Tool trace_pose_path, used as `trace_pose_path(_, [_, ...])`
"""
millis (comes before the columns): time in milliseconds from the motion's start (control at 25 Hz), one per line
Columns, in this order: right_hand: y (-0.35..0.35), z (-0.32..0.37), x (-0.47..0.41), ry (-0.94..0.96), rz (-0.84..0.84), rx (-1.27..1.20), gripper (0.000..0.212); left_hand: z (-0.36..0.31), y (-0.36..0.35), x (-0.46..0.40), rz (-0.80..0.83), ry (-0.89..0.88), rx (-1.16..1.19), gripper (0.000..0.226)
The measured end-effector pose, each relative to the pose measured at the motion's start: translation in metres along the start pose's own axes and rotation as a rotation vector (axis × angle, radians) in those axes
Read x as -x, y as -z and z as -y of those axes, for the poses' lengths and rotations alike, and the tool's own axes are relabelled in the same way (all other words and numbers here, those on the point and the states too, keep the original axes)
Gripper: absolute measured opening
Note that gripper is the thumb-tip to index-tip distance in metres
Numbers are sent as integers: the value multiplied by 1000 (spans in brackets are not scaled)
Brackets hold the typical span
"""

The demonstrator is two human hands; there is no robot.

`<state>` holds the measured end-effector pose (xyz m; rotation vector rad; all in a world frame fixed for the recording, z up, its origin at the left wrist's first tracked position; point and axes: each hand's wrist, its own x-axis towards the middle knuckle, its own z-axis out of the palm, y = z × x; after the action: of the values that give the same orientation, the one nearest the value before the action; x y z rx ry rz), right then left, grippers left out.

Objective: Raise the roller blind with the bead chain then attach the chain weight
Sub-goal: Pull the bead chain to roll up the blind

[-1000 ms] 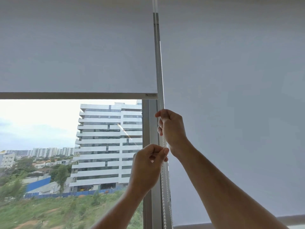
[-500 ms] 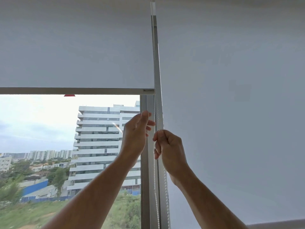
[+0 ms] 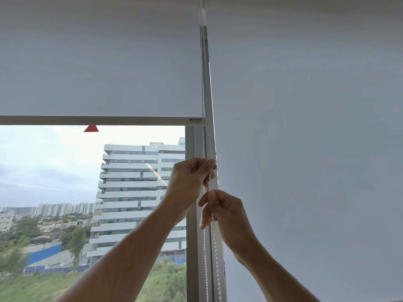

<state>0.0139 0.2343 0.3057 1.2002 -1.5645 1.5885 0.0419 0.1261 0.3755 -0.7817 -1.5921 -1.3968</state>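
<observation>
Since half a second ago the two hands have swapped heights: the left hand (image 3: 189, 182) has climbed above the right hand (image 3: 224, 214), which has drawn lower, and a red triangle (image 3: 91, 128) now shows fully under the bottom bar (image 3: 98, 120). On the left, the roller blind (image 3: 98, 62) hangs with its bar across the upper part of the window (image 3: 65, 192), while a second blind (image 3: 316, 149) on the right covers its pane entirely. Between them the bead chain (image 3: 203, 101) drops as two strands along the window frame (image 3: 193, 247). It is light, limp and likely slick, so it is best pinched firmly on one strand and pulled straight down in short hand-over-hand strokes. Both hands have their fingers curled round the right strand, the left pinching it higher up and the right just below, nearly touching. The left strand hangs free beside them. No chain weight is in view, so raising looks to be the current step.
</observation>
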Motion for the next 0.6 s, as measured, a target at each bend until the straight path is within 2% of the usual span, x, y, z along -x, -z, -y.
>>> trace_pose_path(120, [12, 3, -15, -79, -77, -48, 54, 5, 0, 7, 1, -35, -45, 19])
trace_pose_path(200, [16, 8, -29, -96, -145, 6, 60, 9, 1, 14, 10, -61, -115, 18])
trace_pose_path(360, [11, 30, -63, -84, -170, 79, 55, 24, 3, 31, 25, -67, -180, 17])
trace_pose_path(480, [3, 46, -81, -89, -156, 61, 43, 35, 1, 46, 44, -57, -183, 20])
trace_pose_path(600, [-8, 47, -83, -82, -208, 36, 42, 42, 7, 49, 45, -72, -179, 21])
